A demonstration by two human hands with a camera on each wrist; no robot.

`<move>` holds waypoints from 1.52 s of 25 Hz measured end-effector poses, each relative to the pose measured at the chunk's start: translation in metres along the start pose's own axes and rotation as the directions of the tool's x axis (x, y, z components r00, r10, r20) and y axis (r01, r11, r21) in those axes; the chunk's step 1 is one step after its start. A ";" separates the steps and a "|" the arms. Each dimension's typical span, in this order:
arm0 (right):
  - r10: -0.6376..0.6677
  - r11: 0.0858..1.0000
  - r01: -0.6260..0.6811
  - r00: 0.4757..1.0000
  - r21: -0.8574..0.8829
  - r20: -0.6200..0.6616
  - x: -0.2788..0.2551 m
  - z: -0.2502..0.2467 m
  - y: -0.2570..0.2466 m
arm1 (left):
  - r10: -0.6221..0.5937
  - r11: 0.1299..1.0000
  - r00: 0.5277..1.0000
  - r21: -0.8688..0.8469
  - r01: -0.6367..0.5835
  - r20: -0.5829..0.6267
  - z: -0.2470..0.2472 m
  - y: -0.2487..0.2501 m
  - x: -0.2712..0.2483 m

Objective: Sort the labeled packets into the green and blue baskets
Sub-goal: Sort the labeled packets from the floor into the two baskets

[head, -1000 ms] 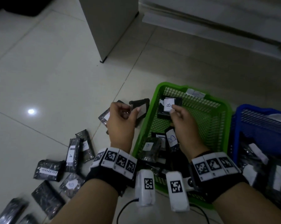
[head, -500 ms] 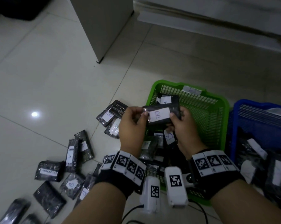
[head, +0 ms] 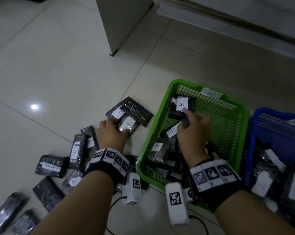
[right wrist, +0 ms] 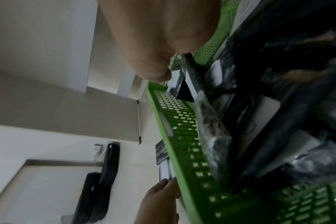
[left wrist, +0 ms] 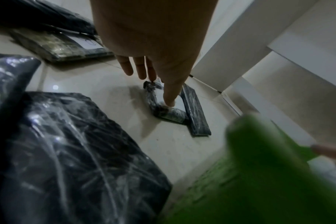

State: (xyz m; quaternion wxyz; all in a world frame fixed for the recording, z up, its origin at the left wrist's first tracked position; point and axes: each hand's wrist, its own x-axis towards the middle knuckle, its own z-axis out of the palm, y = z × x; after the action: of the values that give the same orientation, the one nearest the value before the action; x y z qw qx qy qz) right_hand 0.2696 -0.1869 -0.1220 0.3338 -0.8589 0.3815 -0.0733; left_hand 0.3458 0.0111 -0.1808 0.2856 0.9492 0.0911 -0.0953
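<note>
My left hand (head: 112, 133) reaches down to the floor left of the green basket (head: 151, 136). Its straight fingers (left wrist: 170, 101) press on the white label of a black packet (head: 127, 127) (left wrist: 171, 115) that lies on two other packets. My right hand (head: 194, 129) (right wrist: 153, 37) is inside the green basket, fingers curled on a black packet (head: 186, 122) that is mostly hidden under the hand. Another packet labelled B (head: 182, 104) leans at the basket's far left. The blue basket (head: 269, 111) stands at the right.
Several black packets (head: 75, 150) lie scattered on the tiled floor at the left, one with a printed label (head: 50, 166). Both baskets hold several packets. A white cabinet corner (head: 119, 31) stands on the floor beyond. A cable (head: 199, 223) runs under my wrists.
Half a second ago both hands held a B packet over the basket's left rim. My left hand has let go and dropped to the floor packets; my right hand has moved down into the green basket.
</note>
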 end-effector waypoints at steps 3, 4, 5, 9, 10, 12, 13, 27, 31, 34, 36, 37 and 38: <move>-0.352 0.936 0.351 0.935 -0.029 -0.032 -0.010 0.013 -0.029 | -0.055 0.998 0.997 -0.025 0.056 0.057 0.000 -0.002 0.002; -0.411 0.910 0.411 0.912 -0.050 -0.002 -0.010 0.018 -0.038 | -0.084 0.993 0.993 -0.071 0.090 0.080 -0.001 -0.002 0.001; -0.420 0.904 0.422 0.906 -0.063 0.044 -0.009 0.025 -0.045 | -0.113 0.987 0.987 -0.104 0.125 0.111 -0.004 -0.003 0.000; -0.404 0.909 0.404 0.914 -0.102 0.020 -0.004 0.038 -0.062 | -0.140 0.932 0.966 -0.301 0.202 0.216 -0.011 -0.019 -0.003; -0.451 0.887 0.453 0.892 -0.094 0.036 -0.003 0.041 -0.067 | -0.158 0.882 0.962 -0.407 0.239 0.224 -0.014 -0.023 -0.003; -0.520 0.820 0.559 0.818 -0.123 0.248 0.002 0.055 -0.075 | -0.204 0.751 0.946 -0.580 0.317 0.253 -0.023 -0.028 -0.003; -0.494 0.781 0.596 0.772 -0.186 0.400 0.007 0.065 -0.080 | -0.210 0.686 0.939 -0.643 0.339 0.272 -0.028 -0.029 -0.002; -0.250 0.915 0.385 0.775 -0.120 0.581 0.028 0.070 -0.093 | -0.202 0.424 0.944 -0.845 0.326 0.262 -0.062 -0.020 -0.009; -0.216 0.962 0.097 0.843 0.257 0.493 0.023 0.036 -0.082 | -0.173 0.409 0.963 -0.874 0.261 0.207 -0.068 -0.003 -0.013; -0.128 0.902 -0.060 0.909 0.428 0.397 0.017 0.008 -0.063 | -0.086 0.424 0.970 -0.873 0.241 0.226 -0.065 0.016 -0.021; -0.005 0.850 -0.139 0.963 0.509 0.270 0.015 -0.007 -0.043 | -0.020 0.472 0.970 -0.853 0.223 0.243 -0.056 0.034 -0.029; 0.079 0.835 -0.171 0.978 0.523 0.194 0.015 -0.013 -0.030 | 0.016 0.512 0.968 -0.834 0.206 0.249 -0.049 0.044 -0.035; 0.162 0.827 -0.204 0.979 0.524 0.126 0.013 -0.019 -0.018 | 0.059 0.562 0.966 -0.808 0.177 0.252 -0.042 0.054 -0.041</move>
State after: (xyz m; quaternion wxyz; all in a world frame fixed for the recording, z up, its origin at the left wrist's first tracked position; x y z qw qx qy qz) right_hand 0.2825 -0.1970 -0.0975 0.5795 -0.6934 0.4134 -0.1113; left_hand 0.3236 -0.0150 -0.1083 0.7013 0.6817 0.1203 -0.1701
